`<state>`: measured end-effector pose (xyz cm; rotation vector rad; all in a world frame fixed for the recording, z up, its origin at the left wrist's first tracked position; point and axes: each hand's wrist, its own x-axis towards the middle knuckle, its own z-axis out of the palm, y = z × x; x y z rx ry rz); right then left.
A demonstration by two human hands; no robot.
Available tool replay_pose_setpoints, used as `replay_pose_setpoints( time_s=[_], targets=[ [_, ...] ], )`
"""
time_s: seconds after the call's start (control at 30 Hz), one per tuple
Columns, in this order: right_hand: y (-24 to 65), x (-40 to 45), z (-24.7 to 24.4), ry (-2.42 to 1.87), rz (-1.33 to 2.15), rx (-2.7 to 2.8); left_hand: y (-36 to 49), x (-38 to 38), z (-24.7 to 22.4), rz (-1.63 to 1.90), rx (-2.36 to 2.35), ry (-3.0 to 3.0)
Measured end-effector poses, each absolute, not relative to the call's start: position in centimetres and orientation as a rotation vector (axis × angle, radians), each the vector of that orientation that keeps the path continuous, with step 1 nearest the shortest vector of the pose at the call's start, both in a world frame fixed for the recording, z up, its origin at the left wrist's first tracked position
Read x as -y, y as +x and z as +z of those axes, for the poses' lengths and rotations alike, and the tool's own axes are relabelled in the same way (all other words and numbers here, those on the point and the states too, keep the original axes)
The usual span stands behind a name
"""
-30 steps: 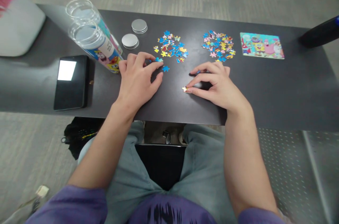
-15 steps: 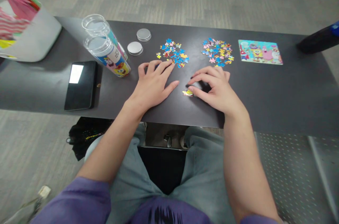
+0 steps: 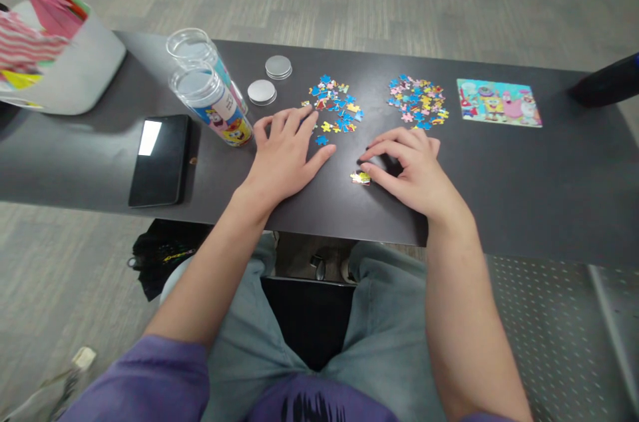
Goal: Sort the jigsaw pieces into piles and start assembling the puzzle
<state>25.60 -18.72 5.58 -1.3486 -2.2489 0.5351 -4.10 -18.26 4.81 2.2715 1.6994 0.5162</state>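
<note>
My left hand [image 3: 287, 152] lies palm down with its fingers spread, the fingertips at the near-left edge of a loose pile of puzzle pieces [image 3: 344, 117]. A single blue puzzle piece [image 3: 322, 140] is between its index finger and thumb, apart from the pile. My right hand [image 3: 409, 166] is curled, with thumb and fingers drawn close together. Its thumb tip is at a small yellow cluster of puzzle pieces [image 3: 359, 178] low on the table. A second pile of puzzle pieces [image 3: 418, 102] sits beyond the right hand.
A cartoon picture card [image 3: 499, 102] lies to the right, near a dark bottle [image 3: 602, 84]. Two clear-topped cans [image 3: 227, 112] stand at left, beside silver lids [image 3: 262, 92]. A black phone [image 3: 160, 161] and a white bin [image 3: 94, 66] are farther left on the dark table [image 3: 559, 196].
My left fingers have drawn slightly back, and a blue piece and some yellow ones now show beside them, nearer me. My right hand keeps its pose. The view has shifted slightly.
</note>
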Motion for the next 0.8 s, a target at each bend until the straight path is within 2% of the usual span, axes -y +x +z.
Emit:
replay_pose_setpoints(
  time_s=[0.4,0.8],
  targets=[
    [25.6,18.7,5.3,-1.331,0.511,2.247,-3.9,17.4,4.6,0.368,-1.775,2.254],
    [25.7,18.1,5.2,-1.345,0.551,2.244,-4.5,21.3,2.8,0.528,-1.918,2.232]
  ],
)
